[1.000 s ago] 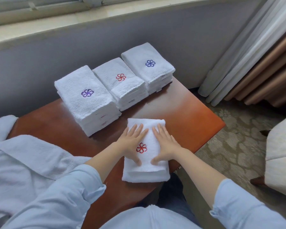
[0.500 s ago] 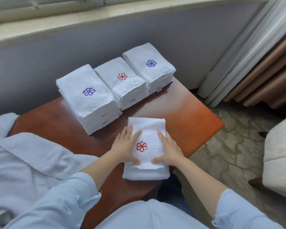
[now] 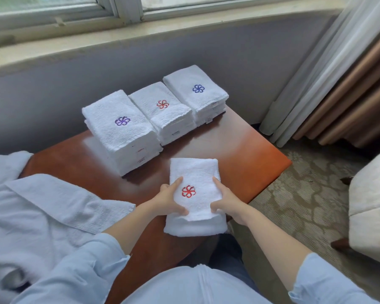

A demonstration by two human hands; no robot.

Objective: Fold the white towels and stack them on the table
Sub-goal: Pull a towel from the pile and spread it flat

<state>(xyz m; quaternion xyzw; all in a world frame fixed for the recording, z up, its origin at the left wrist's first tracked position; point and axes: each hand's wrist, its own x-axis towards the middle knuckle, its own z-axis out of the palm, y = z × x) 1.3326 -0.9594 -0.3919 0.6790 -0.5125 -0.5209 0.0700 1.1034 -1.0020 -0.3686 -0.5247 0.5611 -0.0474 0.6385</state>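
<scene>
Behind the towel (image 3: 196, 174), three stacks (image 3: 162, 116)

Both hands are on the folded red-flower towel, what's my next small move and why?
Probably lift the folded white red-flower towel onto the middle white towel stack: left hand and right hand grip its sides, and that stack's red flower matches.

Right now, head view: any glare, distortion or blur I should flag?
Head view: daylight glare whitens the glossy reddish-brown wooden table; wide-angle distortion bows the pale window sill; the folded white towel with the red flower emblem, gripped by the left hand and right hand, is sharp.
</scene>
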